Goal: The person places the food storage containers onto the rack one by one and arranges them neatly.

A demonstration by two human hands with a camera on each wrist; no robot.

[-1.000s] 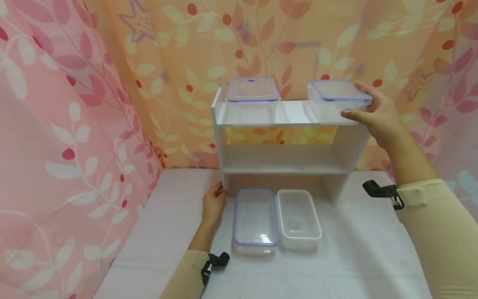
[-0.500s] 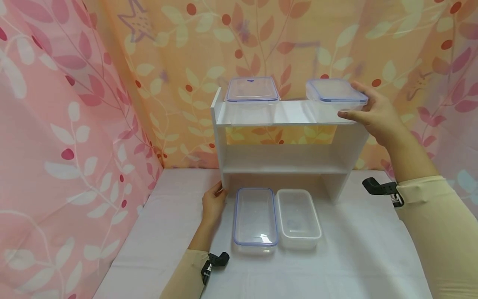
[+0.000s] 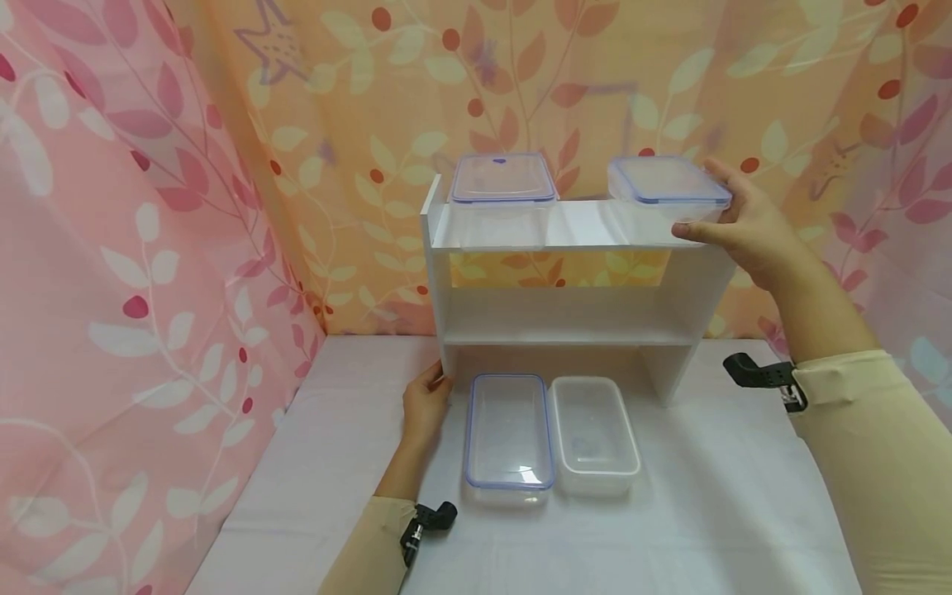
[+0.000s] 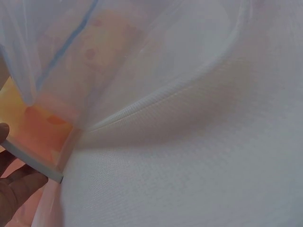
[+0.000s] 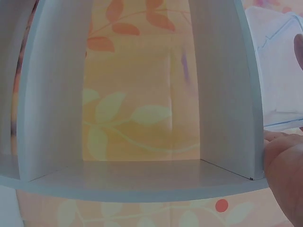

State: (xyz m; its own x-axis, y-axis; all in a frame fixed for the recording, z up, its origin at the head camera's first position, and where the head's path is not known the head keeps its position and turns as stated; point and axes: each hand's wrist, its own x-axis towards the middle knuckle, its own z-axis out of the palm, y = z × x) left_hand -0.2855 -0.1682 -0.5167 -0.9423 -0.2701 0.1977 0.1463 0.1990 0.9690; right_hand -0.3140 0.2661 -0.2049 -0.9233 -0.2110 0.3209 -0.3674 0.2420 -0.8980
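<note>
In the head view, my right hand (image 3: 754,231) grips the right end of a clear lidded food container (image 3: 665,186) with a blue rim. That container sits on the top board of a white shelf unit (image 3: 568,318), towards its right end. My left hand (image 3: 426,405) holds the lower front edge of the unit's left side panel. The left wrist view has the thumb and fingers of the left hand (image 4: 19,189) on either side of that panel's edge (image 4: 35,165). In the right wrist view, the container (image 5: 279,71) shows only partly, beside the right hand (image 5: 289,170).
A second blue-rimmed lidded container (image 3: 503,182) sits on the top board's left end. On the white-covered table (image 3: 714,512), a lidded container (image 3: 509,430) and one with a pale rim (image 3: 595,430) stand side by side before the unit. Patterned curtains (image 3: 357,273) hang behind.
My right hand and the container it grips have shifted slightly left along the top board, mostly in the earlier half second. My left hand stays at the side panel.
</note>
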